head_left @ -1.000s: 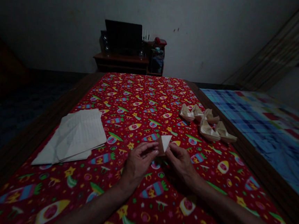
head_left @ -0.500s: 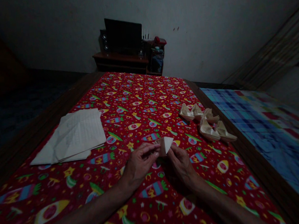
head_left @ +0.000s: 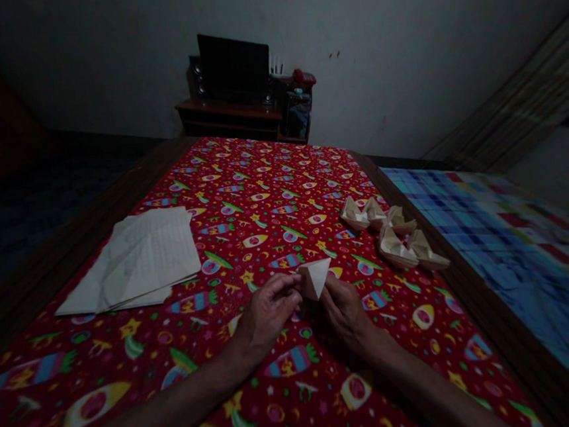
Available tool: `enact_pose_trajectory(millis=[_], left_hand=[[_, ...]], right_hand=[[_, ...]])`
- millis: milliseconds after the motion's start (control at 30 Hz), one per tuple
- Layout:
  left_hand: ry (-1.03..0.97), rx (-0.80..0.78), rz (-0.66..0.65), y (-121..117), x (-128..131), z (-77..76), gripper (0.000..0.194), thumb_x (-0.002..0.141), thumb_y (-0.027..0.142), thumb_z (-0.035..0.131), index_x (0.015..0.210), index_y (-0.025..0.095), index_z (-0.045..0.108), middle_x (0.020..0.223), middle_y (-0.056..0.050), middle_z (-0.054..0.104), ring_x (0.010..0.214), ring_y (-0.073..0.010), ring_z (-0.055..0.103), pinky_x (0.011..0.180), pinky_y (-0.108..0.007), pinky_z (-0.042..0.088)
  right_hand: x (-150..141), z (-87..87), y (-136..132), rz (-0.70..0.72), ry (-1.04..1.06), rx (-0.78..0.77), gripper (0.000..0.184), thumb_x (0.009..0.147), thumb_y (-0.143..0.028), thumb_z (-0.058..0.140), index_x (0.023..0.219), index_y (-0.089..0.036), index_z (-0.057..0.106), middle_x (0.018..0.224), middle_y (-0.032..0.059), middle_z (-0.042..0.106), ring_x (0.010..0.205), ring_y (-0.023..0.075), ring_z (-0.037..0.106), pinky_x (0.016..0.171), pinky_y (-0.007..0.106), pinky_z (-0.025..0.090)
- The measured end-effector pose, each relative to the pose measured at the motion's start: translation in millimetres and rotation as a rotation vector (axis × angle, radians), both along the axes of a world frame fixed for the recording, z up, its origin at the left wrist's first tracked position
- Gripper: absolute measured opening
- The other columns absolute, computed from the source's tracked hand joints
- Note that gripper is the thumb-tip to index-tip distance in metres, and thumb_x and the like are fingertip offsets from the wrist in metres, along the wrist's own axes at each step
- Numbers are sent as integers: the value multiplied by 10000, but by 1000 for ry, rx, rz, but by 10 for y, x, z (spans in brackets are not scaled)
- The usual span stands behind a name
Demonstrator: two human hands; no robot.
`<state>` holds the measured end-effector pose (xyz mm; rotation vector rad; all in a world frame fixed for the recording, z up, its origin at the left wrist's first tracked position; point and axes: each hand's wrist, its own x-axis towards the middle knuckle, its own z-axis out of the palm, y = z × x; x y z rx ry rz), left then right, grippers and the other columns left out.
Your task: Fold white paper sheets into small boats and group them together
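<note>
Pinching the folded paper (head_left: 316, 278), left hand (head_left: 271, 307) and right hand (head_left: 345, 308) sit well inside the cloth's (head_left: 263, 195) edges.

No readable text. Paper sheets (head_left: 144, 259) carried faint rows of what looked like print, too dim and blurred to make out.
</note>
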<state>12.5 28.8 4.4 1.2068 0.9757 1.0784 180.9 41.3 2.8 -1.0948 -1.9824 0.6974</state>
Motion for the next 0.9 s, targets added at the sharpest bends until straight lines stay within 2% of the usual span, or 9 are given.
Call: enact_pose_trajectory(millis=[167,333,467,533,633,700,800,900], left_hand=[[89,131,2,-11,7,14,185,777,292,568,882,153,633,941,-67,596,865,-172,586,729,-252,506],[239,249,65,4,2,12,105,731,250,618,778,159,642,876,-55,613,860,-182,583,809,-285,467],[194,149,-44,21,-46,54,157,752,300,611,776,151,650,852,-54,639,826,-183,595,781,-279,469],[98,67,-147,18,-65,71,197,779,332,598,832,147,640,833,-46,651,789,-175,604,740,-269,481],[-23,34,-246,14,-68,63,255,799,356,595,953,154,612,894,-48,669,845,-183,616,776,-277,484],[-37,45,-237,19,-60,44,270,798,354,603,988,161,605,932,-47,674,880,-183,616,804,-276,479],[-24,29,-182,36,-49,22,242,766,344,636,920,157,633,863,-33,684,807,-170,622,754,-261,488],[-27,-12,-114,54,-49,19,207,742,339,646,842,158,658,785,-14,680,729,-156,616,688,-244,491]], right_hand=[[-15,17,-9,57,-73,172,287,916,-198,335,947,-202,620,819,56,626,723,160,573,659,253,433],[-3,-17,-32,57,-168,271,260,891,-158,347,966,-183,595,805,71,624,693,170,556,637,269,438],[43,81,-10,103,-295,323,239,885,-163,355,974,-164,576,854,99,619,773,193,550,707,314,464],[70,151,9,133,-365,358,229,881,-162,364,972,-157,574,891,115,616,846,214,544,794,376,462],[102,236,23,137,-448,338,210,873,-156,390,964,-155,579,953,132,612,950,239,529,886,445,431],[119,283,22,115,-451,273,185,865,-157,426,961,-156,584,980,133,609,984,241,526,889,438,436],[145,353,15,131,-370,196,169,850,-179,496,989,-174,592,992,109,621,947,220,559,835,380,471],[164,392,6,138,-258,235,188,848,-187,529,1020,-205,605,1038,94,639,965,203,585,825,344,480]])
